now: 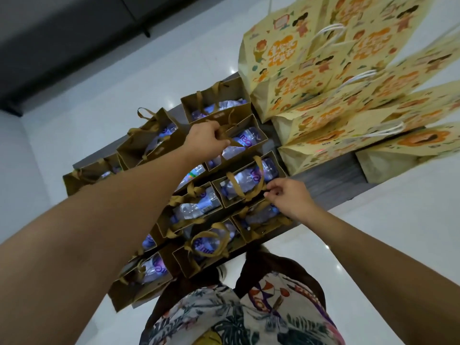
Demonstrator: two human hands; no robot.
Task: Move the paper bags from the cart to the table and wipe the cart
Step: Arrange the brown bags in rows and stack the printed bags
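The grey surface (331, 181), which I judge to be the top of the cart or the table (I cannot tell which), carries two groups of bags. At the far right stand the large yellow printed paper bags (311, 78) with white cord handles, leaning against each other. Beside them, nearer to the person, the small brown paper bags (206, 212) stand in close rows, each with a plastic water bottle (251, 179) lying inside and ribbon handles on top.

The left hand (207, 139) is curled and pinches the ribbon handle of one brown bag (245, 139) in the far row. The right hand (290, 197) has its fingertips (270, 194) pinching at the near handle of another brown bag (249, 180); whether the grip is complete, I cannot tell.

To do this step well, I think each hand should gather both handles of its bag before lifting, so the bag does not tip and drop the bottle. The lift should be straight up, because the neighbours touch on all sides and can be dragged along.
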